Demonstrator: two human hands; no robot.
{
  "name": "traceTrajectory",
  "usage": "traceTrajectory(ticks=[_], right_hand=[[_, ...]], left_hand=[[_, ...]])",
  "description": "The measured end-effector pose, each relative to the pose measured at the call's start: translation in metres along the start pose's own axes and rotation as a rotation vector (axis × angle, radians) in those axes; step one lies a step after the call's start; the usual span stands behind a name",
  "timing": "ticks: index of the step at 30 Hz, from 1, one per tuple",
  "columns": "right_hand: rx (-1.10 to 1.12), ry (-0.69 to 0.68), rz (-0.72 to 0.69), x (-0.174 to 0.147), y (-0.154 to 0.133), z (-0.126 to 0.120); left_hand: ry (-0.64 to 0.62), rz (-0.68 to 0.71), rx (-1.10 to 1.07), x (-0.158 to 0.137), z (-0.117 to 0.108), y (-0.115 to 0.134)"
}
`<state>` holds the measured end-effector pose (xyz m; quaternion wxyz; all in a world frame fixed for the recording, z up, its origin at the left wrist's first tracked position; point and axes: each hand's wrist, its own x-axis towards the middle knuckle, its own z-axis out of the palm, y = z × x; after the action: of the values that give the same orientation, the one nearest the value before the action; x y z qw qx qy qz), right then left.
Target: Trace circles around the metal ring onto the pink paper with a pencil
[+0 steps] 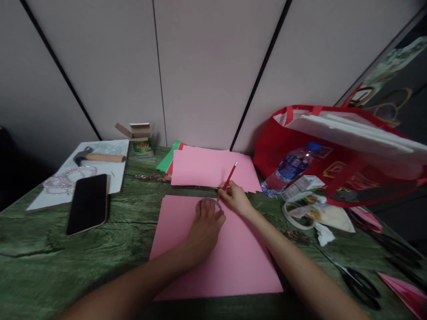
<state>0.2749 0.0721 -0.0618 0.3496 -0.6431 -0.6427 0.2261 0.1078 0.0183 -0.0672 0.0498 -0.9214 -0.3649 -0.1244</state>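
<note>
Both hands are over a sheet of pink paper (240, 262) lying on the table in front of me. My left hand (205, 226) presses its fingertips onto a small round object (218, 205) near the sheet's top edge. Only a curved, pale rim of that object shows; the fingers cover the rest, so its kind is unclear. Pinched in my right hand (235, 198) is a red pencil (229, 176), tilted, its tip down at the edge of the round object. Just beyond lies a stack of pink paper (207, 166) with green sheets under it.
Left: a phone (88, 202), a hammer (103, 157) on a white board (115, 180), and an open small box (143, 144). Right: a red bag (270, 142), a plastic bottle (290, 171), a tape roll (296, 222) and scissors (356, 282). A panelled wall (207, 71) stands behind.
</note>
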Motion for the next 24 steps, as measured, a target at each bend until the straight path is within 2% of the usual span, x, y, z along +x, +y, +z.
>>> traceTrajectory(ticks=[3, 7, 9, 15, 24], right_hand=[[0.2, -0.003, 0.02, -0.008, 0.005, -0.008], [0.579, 0.031, 0.065, -0.017, 0.007, -0.005], [0.679, 0.063, 0.095, -0.02, 0.007, 0.001], [0.674, 0.123, 0.14, -0.026, 0.011, 0.011], [0.649, 0.129, 0.127, -0.032, 0.014, 0.015]], left_hand=[[-0.047, 0.006, -0.001, 0.006, -0.009, -0.005], [-0.227, 0.067, -0.015, 0.017, -0.029, -0.016], [-0.302, 0.123, -0.019, 0.022, -0.039, -0.023], [-0.357, 0.372, 0.006, 0.032, -0.044, -0.039], [-0.459, 0.443, 0.074, 0.045, -0.043, -0.043]])
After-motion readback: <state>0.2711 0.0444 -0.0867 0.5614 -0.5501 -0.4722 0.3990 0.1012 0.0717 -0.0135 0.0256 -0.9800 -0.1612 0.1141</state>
